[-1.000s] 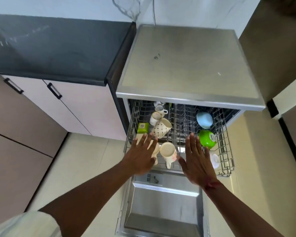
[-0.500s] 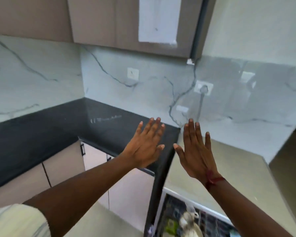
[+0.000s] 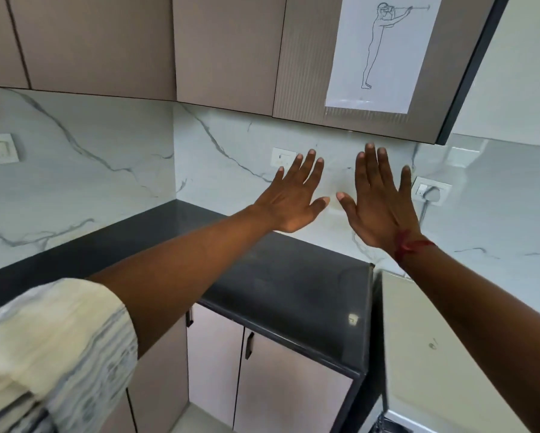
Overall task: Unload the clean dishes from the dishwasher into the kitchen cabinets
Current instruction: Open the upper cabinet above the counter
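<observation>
My left hand (image 3: pixel 293 200) and my right hand (image 3: pixel 379 203) are stretched out in front of me at chest height, fingers straight and spread, palms facing away, holding nothing. They hover in the air before the marble backsplash, above the black counter (image 3: pixel 278 285). The closed upper cabinets (image 3: pixel 225 48) hang above them. The steel top of the dishwasher (image 3: pixel 443 354) shows at the lower right; its rack and the dishes are out of view except a dark sliver (image 3: pixel 387 425) at the bottom edge.
A sheet of paper with a line drawing of a figure (image 3: pixel 381 51) is stuck on the right upper cabinet door. Wall sockets (image 3: pixel 431 190) sit on the backsplash, one with a plug. Closed lower cabinet doors (image 3: pixel 262 379) stand under the counter.
My view has swung up from the open dishwasher rack to the counter, wall and upper cabinets. Both hands stayed flat and empty, raised along with the view.
</observation>
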Available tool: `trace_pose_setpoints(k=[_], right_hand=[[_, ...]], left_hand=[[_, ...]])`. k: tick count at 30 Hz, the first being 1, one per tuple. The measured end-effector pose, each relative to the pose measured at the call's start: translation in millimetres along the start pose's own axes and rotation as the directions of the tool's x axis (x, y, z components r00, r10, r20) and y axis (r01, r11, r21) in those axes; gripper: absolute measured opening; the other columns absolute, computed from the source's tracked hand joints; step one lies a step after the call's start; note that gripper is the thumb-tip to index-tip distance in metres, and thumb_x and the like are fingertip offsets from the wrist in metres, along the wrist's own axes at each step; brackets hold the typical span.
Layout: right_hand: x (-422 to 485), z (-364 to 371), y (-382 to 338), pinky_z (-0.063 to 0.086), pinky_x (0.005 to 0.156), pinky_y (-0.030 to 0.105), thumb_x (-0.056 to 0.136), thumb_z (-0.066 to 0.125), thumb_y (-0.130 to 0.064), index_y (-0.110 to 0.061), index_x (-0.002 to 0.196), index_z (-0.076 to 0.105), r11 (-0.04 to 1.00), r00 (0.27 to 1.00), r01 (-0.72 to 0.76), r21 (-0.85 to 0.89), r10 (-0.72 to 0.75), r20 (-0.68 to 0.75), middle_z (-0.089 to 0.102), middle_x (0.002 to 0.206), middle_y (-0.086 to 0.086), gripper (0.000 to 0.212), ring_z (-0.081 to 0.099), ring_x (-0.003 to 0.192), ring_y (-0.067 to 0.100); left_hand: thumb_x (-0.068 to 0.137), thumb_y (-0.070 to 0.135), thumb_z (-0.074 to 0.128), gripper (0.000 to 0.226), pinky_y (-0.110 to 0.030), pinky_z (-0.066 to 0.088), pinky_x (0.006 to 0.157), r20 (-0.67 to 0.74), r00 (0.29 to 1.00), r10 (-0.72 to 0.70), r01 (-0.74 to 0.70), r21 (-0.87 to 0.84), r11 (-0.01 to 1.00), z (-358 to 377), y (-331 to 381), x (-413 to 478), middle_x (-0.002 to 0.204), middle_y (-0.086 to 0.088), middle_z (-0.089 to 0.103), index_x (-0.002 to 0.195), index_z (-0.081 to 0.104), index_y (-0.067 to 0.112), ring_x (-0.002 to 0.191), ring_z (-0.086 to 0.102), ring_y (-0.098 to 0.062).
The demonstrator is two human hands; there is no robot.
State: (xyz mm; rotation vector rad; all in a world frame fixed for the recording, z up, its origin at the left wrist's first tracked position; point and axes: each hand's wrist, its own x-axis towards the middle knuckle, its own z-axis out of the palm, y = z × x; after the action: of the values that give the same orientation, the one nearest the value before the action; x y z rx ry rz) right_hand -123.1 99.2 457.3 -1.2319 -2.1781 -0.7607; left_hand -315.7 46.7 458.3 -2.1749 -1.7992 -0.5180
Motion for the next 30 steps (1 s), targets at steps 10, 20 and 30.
trace_pose_setpoints(k=[10,20,30], right_hand=[[67,45,-8,0.000,0.117,0.058,0.098,0.008,-0.059,-0.010,0.155,-0.004,0.999,0.999,0.027,-0.034,-0.026,0.030,-0.010,0.163,0.007,0.076,-0.009,0.150,0.024],[178,122,-13,0.002,0.116,0.061,0.100,0.014,-0.055,-0.008,0.155,-0.002,0.992,0.993,0.121,-0.036,-0.120,0.018,-0.008,0.163,0.009,0.074,-0.006,0.151,0.024],[246,164,-38,0.011,0.118,0.059,0.098,0.035,-0.037,-0.006,0.155,0.001,0.997,0.998,0.070,0.029,-0.070,0.004,-0.003,0.163,0.012,0.073,-0.003,0.151,0.025]], left_hand=[[0.101,0.055,0.024,0.075,-0.046,-0.001,0.122,0.055,0.988,-0.142,0.152,-0.384,0.911,9,-64,71,0.161,0.000,-0.021,0.153,-0.014,0.017,0.149,-0.016,-0.020],[0.103,0.044,0.035,0.064,-0.043,0.012,0.121,0.116,0.934,-0.338,0.235,-0.912,0.337,14,-112,173,0.163,-0.003,0.011,0.156,0.010,0.019,0.150,0.012,-0.023],[0.100,0.029,0.048,0.055,-0.041,0.025,0.119,-0.103,0.885,-0.454,0.168,-0.839,0.518,45,-189,233,0.160,-0.008,0.025,0.150,0.031,0.015,0.146,0.027,-0.025]])
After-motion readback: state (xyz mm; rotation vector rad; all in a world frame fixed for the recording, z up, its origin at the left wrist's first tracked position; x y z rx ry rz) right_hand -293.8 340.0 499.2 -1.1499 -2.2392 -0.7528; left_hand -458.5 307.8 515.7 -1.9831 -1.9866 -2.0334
